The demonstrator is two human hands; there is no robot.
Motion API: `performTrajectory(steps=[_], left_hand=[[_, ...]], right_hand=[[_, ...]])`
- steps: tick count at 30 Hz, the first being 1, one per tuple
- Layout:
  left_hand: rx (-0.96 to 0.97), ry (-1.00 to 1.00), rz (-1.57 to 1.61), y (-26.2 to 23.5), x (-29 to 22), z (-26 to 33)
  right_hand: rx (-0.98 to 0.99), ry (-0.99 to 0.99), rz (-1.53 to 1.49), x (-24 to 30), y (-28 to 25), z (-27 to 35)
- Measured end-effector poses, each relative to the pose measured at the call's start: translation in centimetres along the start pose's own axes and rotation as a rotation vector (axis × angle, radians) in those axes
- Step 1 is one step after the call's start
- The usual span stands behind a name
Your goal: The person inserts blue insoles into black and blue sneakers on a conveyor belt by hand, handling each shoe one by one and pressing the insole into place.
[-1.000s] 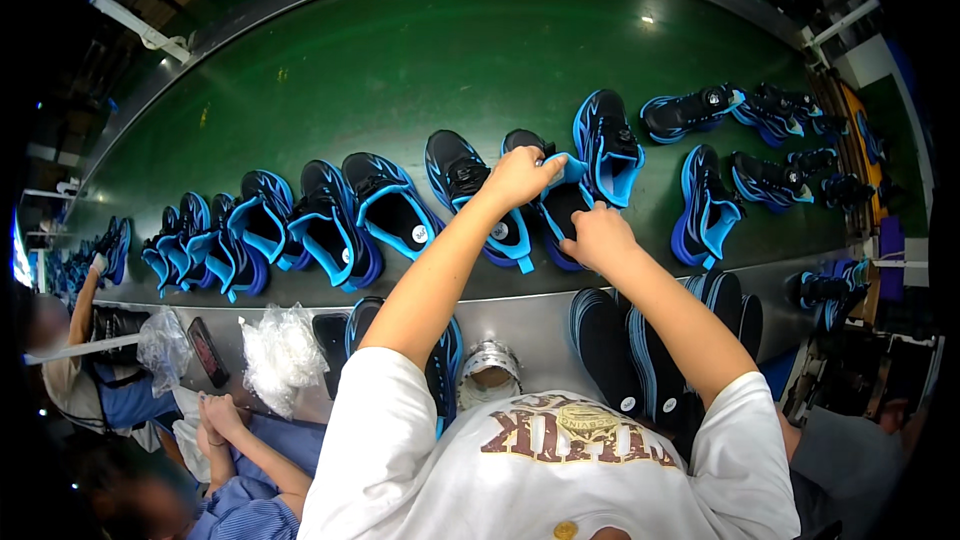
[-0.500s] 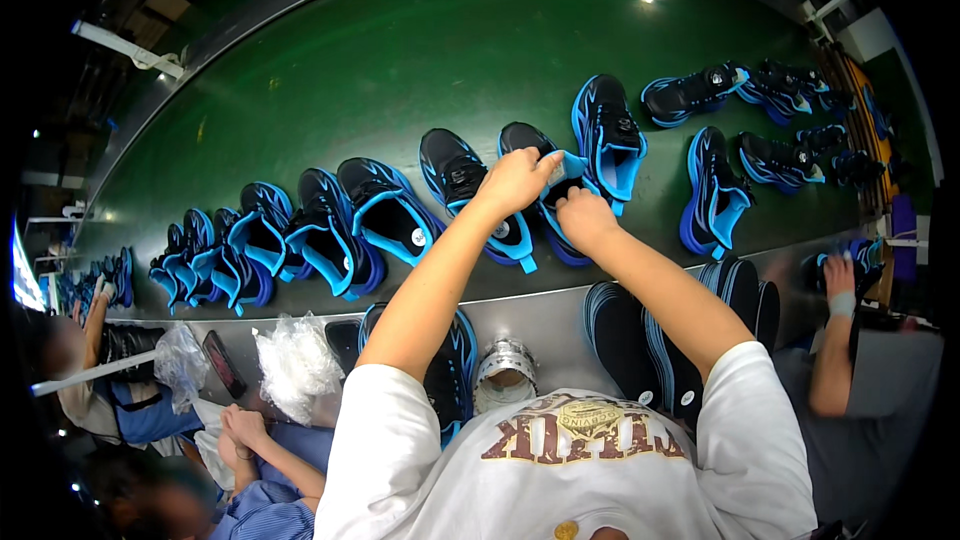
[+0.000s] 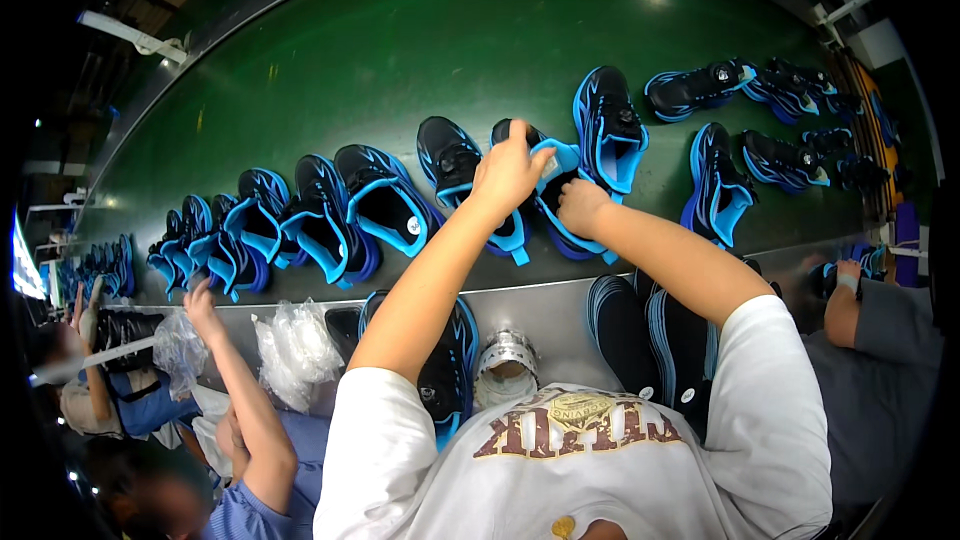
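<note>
A black and blue sneaker point(image 3: 572, 244) rests on the green work surface in front of me, its light-blue lined opening toward me. My left hand point(image 3: 510, 175) grips it at the front of the opening, thumb beside the tongue and its pale label. At the opening's right edge, my right hand point(image 3: 583, 208) has its curled fingers closed on the collar; the fingertips are partly hidden. Close on the left stands another sneaker point(image 3: 447, 155), partly behind my left forearm. A further sneaker point(image 3: 608, 120) stands close on the right.
More sneakers point(image 3: 385, 195) line the left, others point(image 3: 715, 180) the right. On the metal ledge lie black insoles point(image 3: 620, 330), a roll of tape point(image 3: 506, 365), a shoe point(image 3: 445, 380) and clear plastic bags point(image 3: 295, 355). A co-worker's hand point(image 3: 203, 310) reaches in at the left.
My left hand has shifted slightly, its fingers now raised more over the shoe's front. The left co-worker has lifted a hand toward the row of shoes. The right co-worker's hand has drawn back.
</note>
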State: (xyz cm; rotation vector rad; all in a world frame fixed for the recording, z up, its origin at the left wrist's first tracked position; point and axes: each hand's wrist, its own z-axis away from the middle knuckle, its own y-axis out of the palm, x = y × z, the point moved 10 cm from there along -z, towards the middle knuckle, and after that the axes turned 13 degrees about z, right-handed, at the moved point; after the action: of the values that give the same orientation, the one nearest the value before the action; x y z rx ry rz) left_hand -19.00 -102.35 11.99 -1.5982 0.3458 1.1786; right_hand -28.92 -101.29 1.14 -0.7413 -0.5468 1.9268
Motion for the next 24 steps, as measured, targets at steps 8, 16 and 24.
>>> performTrajectory(steps=[8, 16, 24], left_hand=[[0.007, 0.368, -0.601, 2.7, -3.4, 0.6], [0.054, 0.405, -0.826, 5.1, -3.5, 0.9], [0.06, 0.595, -1.015, 6.5, -5.7, 7.1]], right_hand=[[0.146, -0.123, -0.469, 0.7, -2.9, 6.3], [-0.992, 0.397, -0.569, -1.6, -4.4, 12.1], [-0.931, 0.635, -0.947, 3.3, 0.0, 15.8]])
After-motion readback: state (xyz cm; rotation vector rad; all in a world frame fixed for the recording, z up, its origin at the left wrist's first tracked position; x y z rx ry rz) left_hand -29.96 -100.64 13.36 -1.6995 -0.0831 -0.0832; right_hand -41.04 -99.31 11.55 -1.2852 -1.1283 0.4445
